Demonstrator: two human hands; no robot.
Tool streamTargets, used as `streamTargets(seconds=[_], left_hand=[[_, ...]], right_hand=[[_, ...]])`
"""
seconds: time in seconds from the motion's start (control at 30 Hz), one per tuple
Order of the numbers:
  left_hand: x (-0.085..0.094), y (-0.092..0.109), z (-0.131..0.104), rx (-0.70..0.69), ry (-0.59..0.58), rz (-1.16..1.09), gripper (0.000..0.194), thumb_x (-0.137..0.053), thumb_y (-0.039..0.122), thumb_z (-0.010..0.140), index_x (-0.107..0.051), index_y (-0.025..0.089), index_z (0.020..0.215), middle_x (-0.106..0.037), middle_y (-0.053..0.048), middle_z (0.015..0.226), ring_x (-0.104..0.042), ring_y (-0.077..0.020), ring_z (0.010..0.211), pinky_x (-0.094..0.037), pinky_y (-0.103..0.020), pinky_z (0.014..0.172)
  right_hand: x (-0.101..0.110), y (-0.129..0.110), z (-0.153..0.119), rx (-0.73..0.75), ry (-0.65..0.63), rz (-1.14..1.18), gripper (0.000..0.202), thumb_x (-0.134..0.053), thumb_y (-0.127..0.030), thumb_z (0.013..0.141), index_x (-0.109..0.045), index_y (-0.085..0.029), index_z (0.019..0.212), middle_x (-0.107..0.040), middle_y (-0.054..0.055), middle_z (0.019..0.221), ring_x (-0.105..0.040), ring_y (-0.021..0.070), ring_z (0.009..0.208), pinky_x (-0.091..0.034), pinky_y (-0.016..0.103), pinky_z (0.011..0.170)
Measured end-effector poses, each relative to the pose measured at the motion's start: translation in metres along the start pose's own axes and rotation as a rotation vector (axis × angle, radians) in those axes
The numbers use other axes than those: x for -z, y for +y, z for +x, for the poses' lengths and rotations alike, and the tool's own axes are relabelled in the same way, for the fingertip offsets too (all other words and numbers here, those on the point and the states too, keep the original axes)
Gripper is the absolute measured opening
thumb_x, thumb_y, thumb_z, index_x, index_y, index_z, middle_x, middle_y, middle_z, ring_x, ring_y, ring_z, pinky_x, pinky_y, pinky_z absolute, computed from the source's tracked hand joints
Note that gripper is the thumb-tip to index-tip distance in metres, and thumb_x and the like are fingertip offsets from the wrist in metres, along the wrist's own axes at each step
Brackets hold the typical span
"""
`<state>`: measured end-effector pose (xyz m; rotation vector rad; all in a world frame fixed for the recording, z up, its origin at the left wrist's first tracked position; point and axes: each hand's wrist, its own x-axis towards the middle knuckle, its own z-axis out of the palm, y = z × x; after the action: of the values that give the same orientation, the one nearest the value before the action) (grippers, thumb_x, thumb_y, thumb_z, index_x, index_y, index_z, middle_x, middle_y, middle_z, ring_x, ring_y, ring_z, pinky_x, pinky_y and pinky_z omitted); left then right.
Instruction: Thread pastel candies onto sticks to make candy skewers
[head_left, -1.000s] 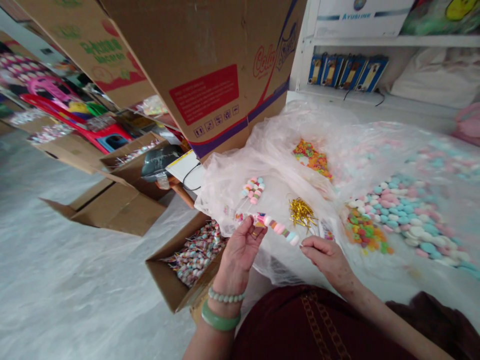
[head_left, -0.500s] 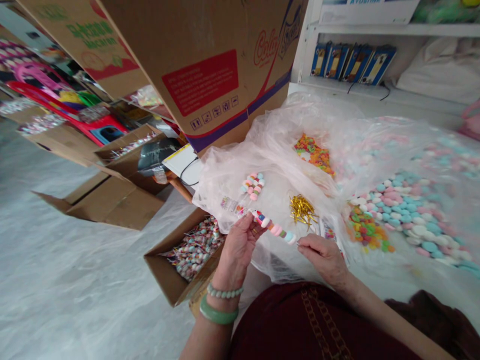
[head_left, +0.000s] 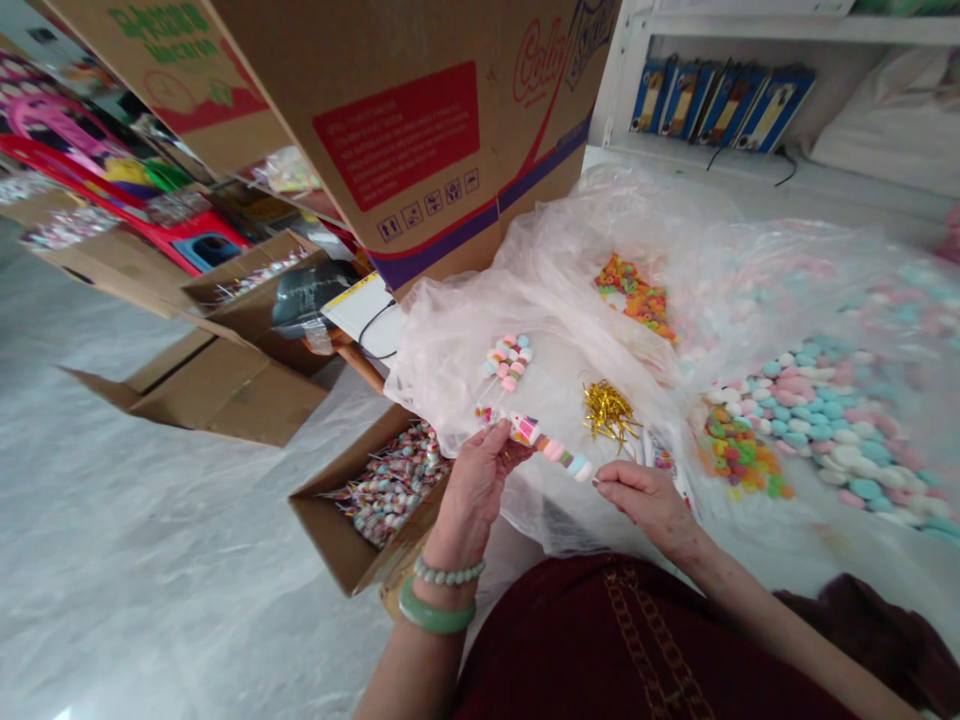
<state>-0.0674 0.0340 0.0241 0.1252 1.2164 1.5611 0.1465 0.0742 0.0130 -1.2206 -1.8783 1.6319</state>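
My left hand (head_left: 484,475) is closed, thumb and fingers pinching a small clear wrapper (head_left: 524,428) with colourful print. From the wrapper a candy skewer (head_left: 561,455) slants down to the right, its soft pieces pink, green, blue and white. How far it sits inside the wrapper I cannot tell. At the skewer's lower end, my right hand (head_left: 641,505) pinches its thin stick. Just beyond my left hand lie several finished candy skewers (head_left: 510,360) on the plastic sheet. Gold twist ties (head_left: 609,410) are piled above my right hand, and printed wrappers (head_left: 664,455) lie beside it.
Loose pastel candies (head_left: 840,415) and fruit-coloured gummy rings (head_left: 739,450) spread to the right; more gummy rings (head_left: 637,295) lie farther back. A cardboard box (head_left: 375,500) full of skewers stands below left. A large carton (head_left: 420,130) rises behind, beside a white shelf (head_left: 712,165).
The printed wrapper, earlier stretching left past my left hand, now shows its print around the skewer's upper part. Both hands keep their grips. The view has shifted slightly.
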Motion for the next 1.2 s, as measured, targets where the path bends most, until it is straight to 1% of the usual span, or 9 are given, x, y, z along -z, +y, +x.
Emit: streamTargets(seconds=[0.13, 0.27, 0.43, 0.57, 0.73, 0.83, 0.93, 1.1, 1.2], left_hand=[[0.003, -0.006, 0.003, -0.041, -0.054, 0.004, 0.019, -0.071, 0.027, 0.074, -0.069, 0.009, 0.075, -0.070, -0.008, 0.072, -0.064, -0.0153, 0.062, -0.055, -0.029, 0.067], [0.001, -0.010, 0.002, -0.051, -0.109, 0.007, 0.022, -0.071, 0.028, 0.075, -0.070, 0.007, 0.082, -0.070, -0.009, 0.074, -0.065, -0.0157, 0.067, -0.053, -0.027, 0.069], [-0.007, -0.018, 0.000, 0.031, -0.017, -0.203, 0.015, -0.064, 0.025, 0.082, -0.067, 0.011, 0.080, -0.071, -0.008, 0.078, -0.066, -0.0169, 0.072, -0.055, -0.033, 0.075], [-0.014, -0.029, 0.000, 0.054, 0.004, -0.213, 0.015, -0.062, 0.025, 0.083, -0.067, 0.011, 0.082, -0.071, -0.008, 0.079, -0.066, -0.0169, 0.071, -0.055, -0.036, 0.077], [-0.016, -0.034, 0.000, 0.068, 0.013, -0.163, 0.016, -0.066, 0.027, 0.080, -0.066, 0.011, 0.077, -0.070, -0.008, 0.077, -0.067, -0.0178, 0.068, -0.055, -0.035, 0.075], [-0.014, -0.032, 0.000, 0.148, 0.047, -0.141, 0.018, -0.061, 0.028, 0.083, -0.065, 0.011, 0.077, -0.069, -0.008, 0.074, -0.066, -0.0175, 0.064, -0.054, -0.033, 0.069], [-0.012, -0.030, 0.000, 0.172, 0.055, -0.127, 0.020, -0.056, 0.026, 0.087, -0.064, 0.012, 0.078, -0.069, -0.007, 0.074, -0.066, -0.0171, 0.064, -0.054, -0.032, 0.067], [-0.011, -0.026, 0.001, 0.141, 0.003, -0.090, 0.024, -0.056, 0.034, 0.087, -0.064, 0.012, 0.080, -0.070, -0.010, 0.080, -0.068, -0.0202, 0.071, -0.055, -0.032, 0.067], [-0.005, -0.018, 0.006, 0.191, 0.011, -0.084, 0.016, -0.057, 0.025, 0.086, -0.064, 0.012, 0.083, -0.069, -0.010, 0.081, -0.068, -0.0196, 0.070, -0.055, -0.032, 0.067]], right_hand=[[-0.005, -0.001, 0.000, -0.075, -0.067, 0.066, 0.017, -0.055, -0.032, 0.078, -0.061, -0.019, 0.068, -0.041, -0.005, 0.054, -0.035, 0.0092, 0.050, -0.025, 0.023, 0.047], [-0.015, -0.002, 0.000, -0.165, -0.061, 0.200, 0.020, -0.056, -0.037, 0.078, -0.057, -0.019, 0.069, -0.041, -0.006, 0.051, -0.032, 0.0080, 0.045, -0.022, 0.022, 0.044], [-0.027, -0.001, 0.002, -0.237, 0.010, 0.444, 0.019, -0.056, -0.037, 0.078, -0.055, -0.019, 0.073, -0.039, -0.008, 0.050, -0.030, 0.0076, 0.043, -0.019, 0.022, 0.041], [-0.028, 0.003, 0.004, -0.134, 0.038, 0.147, 0.019, -0.054, -0.033, 0.080, -0.054, -0.020, 0.066, -0.043, -0.005, 0.051, -0.038, 0.0099, 0.048, -0.027, 0.023, 0.048], [-0.026, 0.009, 0.005, 0.204, 0.143, -0.441, 0.021, -0.050, -0.026, 0.085, -0.062, -0.021, 0.070, -0.058, 0.002, 0.066, -0.051, 0.0151, 0.065, -0.032, 0.026, 0.062], [-0.027, 0.011, 0.008, 0.277, 0.128, -0.531, 0.022, -0.048, -0.023, 0.086, -0.064, -0.020, 0.072, -0.061, 0.005, 0.069, -0.052, 0.0159, 0.067, -0.032, 0.027, 0.064], [-0.031, 0.007, 0.015, 0.150, 0.098, -0.325, 0.019, -0.051, -0.025, 0.083, -0.060, -0.020, 0.066, -0.056, 0.002, 0.062, -0.049, 0.0141, 0.062, -0.032, 0.026, 0.060], [-0.037, -0.008, 0.024, -0.242, -0.179, 0.475, 0.016, -0.057, -0.033, 0.074, -0.057, -0.018, 0.068, -0.043, -0.006, 0.047, -0.031, 0.0074, 0.041, -0.020, 0.022, 0.042], [-0.037, -0.010, 0.024, -0.294, -0.246, 0.678, 0.021, -0.065, -0.035, 0.068, -0.060, -0.015, 0.074, -0.044, -0.007, 0.047, -0.028, 0.0054, 0.040, -0.015, 0.022, 0.040]])
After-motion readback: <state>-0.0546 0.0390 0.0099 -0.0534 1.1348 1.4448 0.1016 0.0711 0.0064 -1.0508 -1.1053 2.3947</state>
